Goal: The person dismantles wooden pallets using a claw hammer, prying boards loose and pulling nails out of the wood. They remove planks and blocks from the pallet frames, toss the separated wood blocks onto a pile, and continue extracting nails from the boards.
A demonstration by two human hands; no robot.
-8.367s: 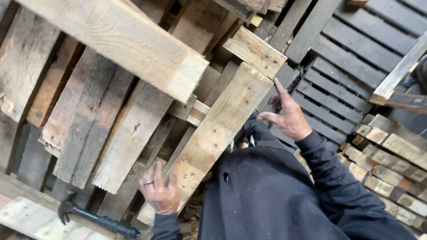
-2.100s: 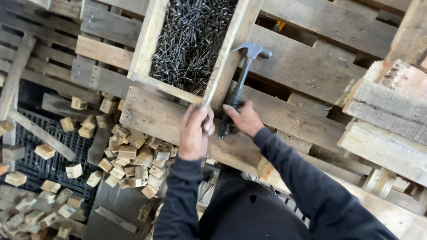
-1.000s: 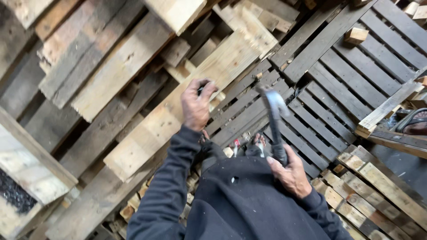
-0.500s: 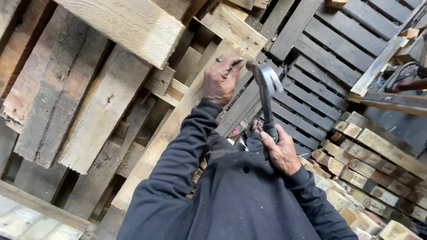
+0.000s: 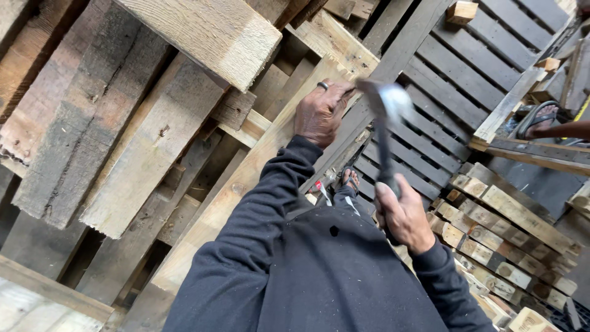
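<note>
Hammer (image 5: 386,132), gripped by its handle in the right hand (image 5: 402,215), has swung closer to the pale plank (image 5: 246,178) than half a second ago, head blurred. Left hand (image 5: 319,114) stays closed on the plank's end, steadying it among stacked pallets (image 5: 467,74).

Grey slatted pallets (image 5: 467,80) lie stacked at the right, with a small wooden block (image 5: 462,11) on top. Another person's sandalled foot (image 5: 536,122) rests beside them. Short block-studded boards (image 5: 510,246) sit below.

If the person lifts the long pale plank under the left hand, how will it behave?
The plank looks thick and solid, so probably stiff and fairly heavy. Its rough sawn face should not slip under the left hand. Being flat, it is unlikely to roll.
</note>
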